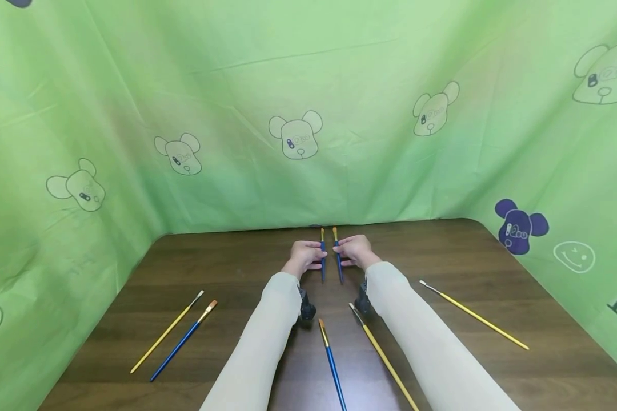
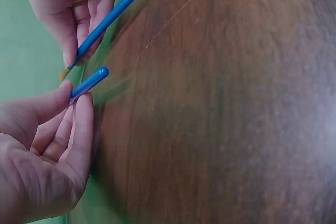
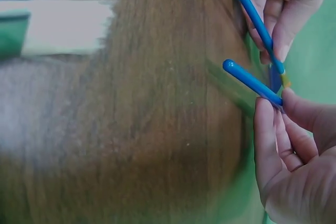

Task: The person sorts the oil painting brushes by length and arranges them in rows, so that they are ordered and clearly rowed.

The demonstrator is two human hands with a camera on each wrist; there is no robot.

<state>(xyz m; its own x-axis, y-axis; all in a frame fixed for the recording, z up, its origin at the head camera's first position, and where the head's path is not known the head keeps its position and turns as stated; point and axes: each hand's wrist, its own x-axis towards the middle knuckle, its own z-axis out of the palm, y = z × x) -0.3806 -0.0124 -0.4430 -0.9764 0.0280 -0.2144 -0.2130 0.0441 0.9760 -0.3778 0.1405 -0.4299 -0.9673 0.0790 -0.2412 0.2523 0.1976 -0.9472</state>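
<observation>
At the far edge of the table, my left hand pinches a short blue paintbrush between thumb and fingers. Beside it my right hand pinches another short blue paintbrush. Both brushes point their yellowish tips away from me, side by side with a narrow gap between them. In the left wrist view, the rounded blue end of the left brush sticks out past my fingertips. The right wrist view shows the handle of the right brush held the same way.
On the left of the wooden table lie a yellow brush and a blue brush. Nearer me are a blue brush and a yellow brush; another yellow brush lies right. A green curtain surrounds the table.
</observation>
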